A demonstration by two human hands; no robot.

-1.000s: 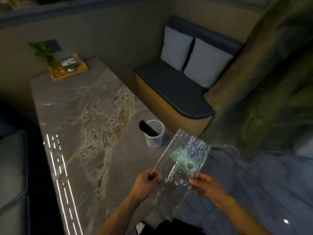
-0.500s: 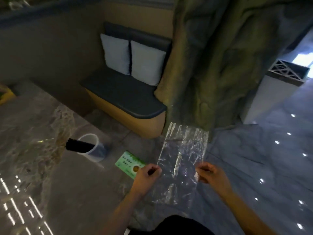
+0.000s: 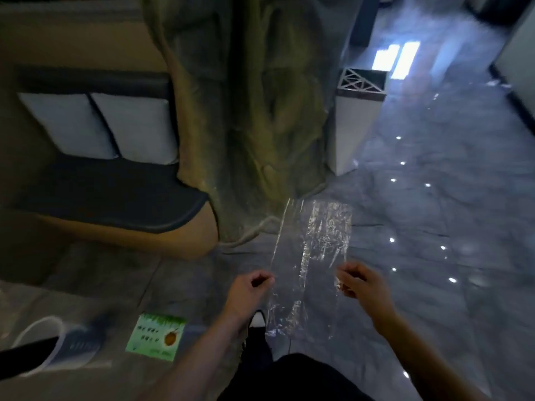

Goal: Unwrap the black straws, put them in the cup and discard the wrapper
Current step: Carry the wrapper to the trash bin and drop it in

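At the lower left edge of the frame the cup (image 3: 58, 347) stands on the marble table (image 3: 95, 299), the black straws (image 3: 26, 355) poking out of it toward the left. Just to its right a green card (image 3: 156, 337) lies flat on the tabletop. At lower centre the left hand (image 3: 246, 293) pinches the left edge of the wrapper (image 3: 311, 261) between thumb and curled fingers. The wrapper is a clear, crinkled, empty plastic sleeve, stretched upright between both hands above the glossy floor (image 3: 434, 227). The right hand (image 3: 364, 287) pinches its right edge. At upper right a white bin (image 3: 353, 125) stands on the floor. Compared with half a second ago, the view has swung right: the cup and card have slid toward the lower left and the bin sits nearer centre.
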